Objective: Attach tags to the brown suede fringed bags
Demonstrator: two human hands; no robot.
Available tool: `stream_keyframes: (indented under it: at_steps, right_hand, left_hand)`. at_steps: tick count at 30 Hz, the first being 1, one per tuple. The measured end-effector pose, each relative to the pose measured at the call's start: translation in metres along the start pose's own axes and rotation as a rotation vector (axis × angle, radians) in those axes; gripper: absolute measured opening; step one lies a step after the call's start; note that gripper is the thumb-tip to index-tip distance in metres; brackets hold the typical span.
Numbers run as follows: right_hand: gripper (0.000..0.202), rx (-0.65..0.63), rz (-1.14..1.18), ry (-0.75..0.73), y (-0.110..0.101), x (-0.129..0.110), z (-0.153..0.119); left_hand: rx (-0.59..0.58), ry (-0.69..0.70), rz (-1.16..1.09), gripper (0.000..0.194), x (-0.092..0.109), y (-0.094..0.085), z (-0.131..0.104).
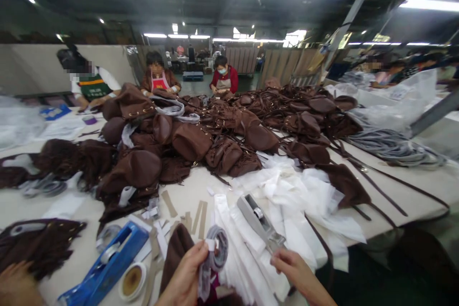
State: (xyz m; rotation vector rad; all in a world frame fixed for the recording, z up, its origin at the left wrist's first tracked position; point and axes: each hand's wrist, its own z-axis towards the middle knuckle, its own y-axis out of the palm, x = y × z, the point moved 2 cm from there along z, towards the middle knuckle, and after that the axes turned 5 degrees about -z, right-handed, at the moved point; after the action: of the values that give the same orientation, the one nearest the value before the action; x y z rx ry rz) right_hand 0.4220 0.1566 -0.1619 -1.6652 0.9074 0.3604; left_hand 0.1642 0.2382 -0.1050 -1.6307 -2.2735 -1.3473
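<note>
My left hand [190,267] is closed around a coiled strap [218,248] wrapped in clear plastic, with a bit of white at its end. A dark brown piece of bag [177,246] lies just behind that hand. To the right, my right hand [289,265] has its thumb and fingers pressed together at the front end of a grey tape dispenser [260,222]; whatever sits between the fingertips is too small to make out. White tissue sheets [229,239] lie between and beneath the hands.
A blue tape dispenser [103,265] and a tape roll [132,281] lie left. Brown bags [193,141] are heaped across the table, with wrapped straps [390,141] at right. Another person's hand [17,282] is at lower left. Three people work across the table.
</note>
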Motion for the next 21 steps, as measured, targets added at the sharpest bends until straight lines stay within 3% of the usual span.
stream_keyframes:
  at_steps: [4,7,21]
  right_hand:
    - [0.022,-0.165,0.502,-0.138,0.013,-0.100,-0.007]
    - [0.022,-0.188,0.603,-0.191,0.016,-0.145,-0.003]
    - [0.029,-0.113,0.480,-0.114,0.042,-0.155,0.008]
  left_hand:
    - [-0.076,0.024,0.045,0.033,-0.002,0.007,0.000]
    - [-0.111,0.063,0.086,0.033,-0.004,0.009,0.002]
    - [-0.112,0.137,0.160,0.041,0.002,-0.003,0.000]
